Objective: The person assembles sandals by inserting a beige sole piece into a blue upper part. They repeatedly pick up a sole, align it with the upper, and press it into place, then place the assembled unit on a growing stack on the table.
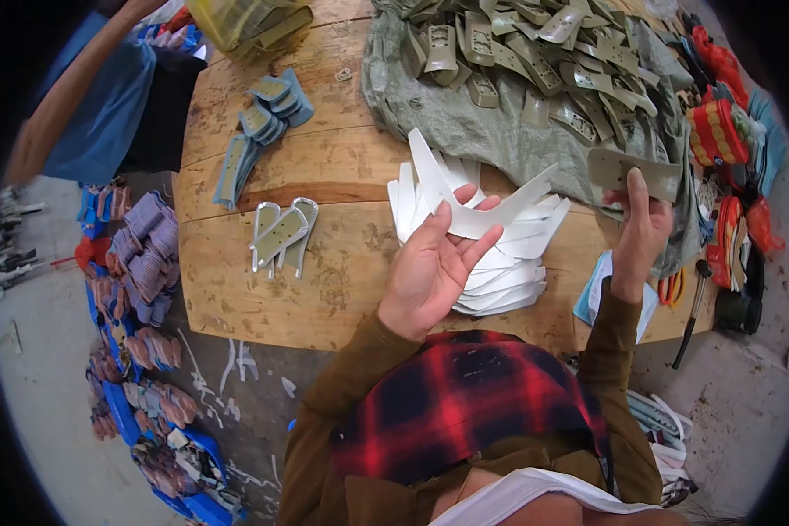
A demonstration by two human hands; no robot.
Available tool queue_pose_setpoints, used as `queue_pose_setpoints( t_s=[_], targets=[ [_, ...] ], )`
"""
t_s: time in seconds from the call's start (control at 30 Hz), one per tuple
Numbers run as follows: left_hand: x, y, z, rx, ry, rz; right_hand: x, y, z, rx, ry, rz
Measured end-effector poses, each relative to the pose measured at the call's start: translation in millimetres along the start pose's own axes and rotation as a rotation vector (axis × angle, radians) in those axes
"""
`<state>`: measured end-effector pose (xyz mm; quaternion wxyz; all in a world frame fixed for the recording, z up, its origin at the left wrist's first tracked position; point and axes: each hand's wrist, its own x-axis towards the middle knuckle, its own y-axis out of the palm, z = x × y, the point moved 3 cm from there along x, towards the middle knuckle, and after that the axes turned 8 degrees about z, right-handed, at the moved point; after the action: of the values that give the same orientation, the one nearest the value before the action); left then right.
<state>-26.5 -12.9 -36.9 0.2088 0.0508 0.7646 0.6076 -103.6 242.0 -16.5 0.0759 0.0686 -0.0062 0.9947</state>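
Observation:
My left hand [430, 276] is closed on a thin white curved strip [475, 224], a wide V with two tapering ends, between thumb and fingers. Below it on the wooden table lies a fanned stack of similar white pieces [504, 285]. Off to the right, my right hand [642, 232] grips a stiff olive-grey insole board [612, 174] by its near edge, index finger along it. A heap of such olive boards [543, 66] rests on a green woven sack [390, 92] at the far right. Several white-edged insole boards [282, 235] lie left of my left hand.
Blue-edged boards [272, 110] overlap at the table's far left. Beyond them are a yellow plastic bag [237, 26] and another person's arm [79, 88]. Orange-handled scissors [672, 287] lie at the right edge, beside a black-handled tool [703, 270]. Tied bundles [145, 250] are stacked at left.

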Motion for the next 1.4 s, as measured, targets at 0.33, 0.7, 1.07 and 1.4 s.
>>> queue_pose_setpoints(
  t_s=[0.33, 0.7, 1.07, 1.4],
  targets=[
    [-3.1, 1.9, 15.4, 0.154, -0.094, -0.001, -45.3, 76.2, 37.3, -0.44, -0.34, 0.685],
    [-4.6, 3.6, 18.4, 0.24, -0.105, 0.013, -45.8, 77.0, 44.8, -0.43, -0.365, 0.757],
    [-4.5, 6.8, 20.5, 0.251, -0.092, 0.037, -48.8, 76.4, 43.0, -0.439, -0.45, 0.722],
    [-6.4, 39.3, -33.9, 1.411, 0.214, -0.009, -70.5, 72.8, 40.5, -0.53, -0.794, 0.673]
  ],
)
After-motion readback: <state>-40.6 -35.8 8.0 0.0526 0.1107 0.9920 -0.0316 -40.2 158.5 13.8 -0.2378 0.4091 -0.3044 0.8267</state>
